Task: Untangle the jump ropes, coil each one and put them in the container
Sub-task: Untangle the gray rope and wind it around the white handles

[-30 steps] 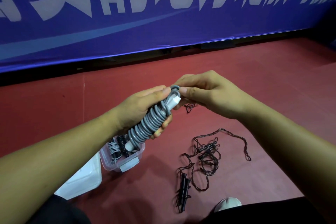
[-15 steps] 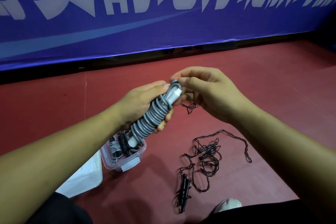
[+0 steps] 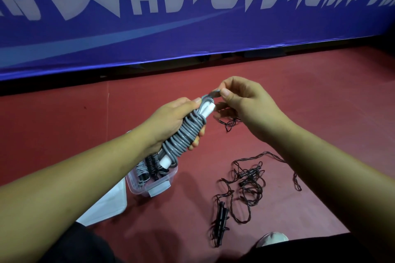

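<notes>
Finishing a wrap before the drop

The container [image 3: 149,186] sits on the floor [image 3: 320,113] just below the left hand [image 3: 171,119], which grips the grey jump rope [image 3: 183,134] wound round its white handles [image 3: 164,161]. The bundle's long axis slants from the container up toward the right hand [image 3: 245,104], which pinches its loose end [image 3: 211,94]. Farther right, the black jump rope [image 3: 245,181] lies tangled. Since half a second ago the right hand has risen, drawing that end clear of the handle tip.

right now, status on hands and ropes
Left hand grips coiled grey rope. Right hand pinches its loose end. Black rope tangled on floor, container open.
</notes>
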The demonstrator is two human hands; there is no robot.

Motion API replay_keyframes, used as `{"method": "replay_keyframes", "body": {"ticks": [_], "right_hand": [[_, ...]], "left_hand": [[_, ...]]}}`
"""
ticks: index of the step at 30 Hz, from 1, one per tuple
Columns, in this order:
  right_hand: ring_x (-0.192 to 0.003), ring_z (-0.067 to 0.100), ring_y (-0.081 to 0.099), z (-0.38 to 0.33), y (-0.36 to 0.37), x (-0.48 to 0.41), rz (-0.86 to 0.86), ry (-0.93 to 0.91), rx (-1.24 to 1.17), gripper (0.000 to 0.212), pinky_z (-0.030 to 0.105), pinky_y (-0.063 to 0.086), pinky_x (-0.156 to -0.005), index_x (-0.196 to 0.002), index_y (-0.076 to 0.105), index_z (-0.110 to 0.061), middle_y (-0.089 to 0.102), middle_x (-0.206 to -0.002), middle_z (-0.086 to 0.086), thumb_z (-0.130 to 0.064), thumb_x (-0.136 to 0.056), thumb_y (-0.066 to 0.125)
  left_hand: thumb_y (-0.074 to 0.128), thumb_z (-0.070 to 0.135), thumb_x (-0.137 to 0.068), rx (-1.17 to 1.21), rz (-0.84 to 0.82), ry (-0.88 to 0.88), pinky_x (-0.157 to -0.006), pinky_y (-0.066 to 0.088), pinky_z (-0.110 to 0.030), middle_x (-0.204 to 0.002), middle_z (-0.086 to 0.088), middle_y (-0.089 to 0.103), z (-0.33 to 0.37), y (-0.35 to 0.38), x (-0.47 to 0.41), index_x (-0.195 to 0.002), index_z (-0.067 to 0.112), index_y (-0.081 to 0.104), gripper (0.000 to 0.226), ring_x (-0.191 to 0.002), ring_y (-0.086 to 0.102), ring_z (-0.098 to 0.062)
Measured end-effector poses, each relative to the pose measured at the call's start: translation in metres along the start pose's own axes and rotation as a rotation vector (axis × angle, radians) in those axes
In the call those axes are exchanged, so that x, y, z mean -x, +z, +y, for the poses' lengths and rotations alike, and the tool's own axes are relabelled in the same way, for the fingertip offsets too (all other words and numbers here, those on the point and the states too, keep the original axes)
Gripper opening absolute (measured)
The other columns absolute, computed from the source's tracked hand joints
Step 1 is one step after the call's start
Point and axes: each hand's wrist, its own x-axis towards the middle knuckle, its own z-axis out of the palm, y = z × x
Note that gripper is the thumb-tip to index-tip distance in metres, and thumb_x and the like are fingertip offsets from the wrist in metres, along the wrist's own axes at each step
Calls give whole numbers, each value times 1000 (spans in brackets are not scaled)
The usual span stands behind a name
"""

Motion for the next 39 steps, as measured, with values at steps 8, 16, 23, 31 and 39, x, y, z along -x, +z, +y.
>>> {"method": "replay_keyframes", "body": {"ticks": [8, 16, 23, 31, 39], "right_hand": [[-67, 27, 73, 12, 15, -4, 79, -127, 165, 18, 48, 61, -68, -92, 54, -11, 68, -77, 10, 1, -101, 45], [-59, 24, 66, 27, 50, -31, -42, 18, 180, 28, 42, 58, -56, -105, 59, -9, 70, -80, 16, -30, -91, 71], [-58, 16, 58, 58, 100, -78, 24, 172, -77, 32, 28, 53, -54, -102, 57, 2, 57, -81, 16, -7, -82, 79], [-59, 22, 66, 133, 160, -127, 53, 265, -16, 30, 40, 61, -60, -87, 56, -5, 62, -69, 7, -13, -78, 84], [-73, 37, 73, 241, 231, -183, -104, 401, 150, 44, 57, 59, -70, -84, 58, -13, 71, -79, 17, -38, -58, 84]], "left_hand": [[53, 36, -99, 95, 118, 39, -44, 50, -30, -67, -21, 61, -1, -3, -7, -99, 11, 51, 25, -46, 56, -27], [37, 14, -93, 186, 170, -81, -67, 52, -40, -81, -21, 54, -10, -31, -18, -103, -2, 54, 25, -64, 57, -31], [40, 13, -105, 182, 266, -75, -67, 56, -32, -90, -11, 61, -16, -76, -28, -98, 10, 56, 18, -71, 65, -18], [87, 33, -70, -669, 95, -213, -80, 59, -38, -106, -7, 67, -66, -172, -20, -124, 23, 44, 70, -83, 72, -21], [78, 15, -79, -1007, 33, -19, -78, 56, -33, -100, 13, 52, -176, -252, -39, -150, 31, 25, 90, -76, 66, -11]]}}
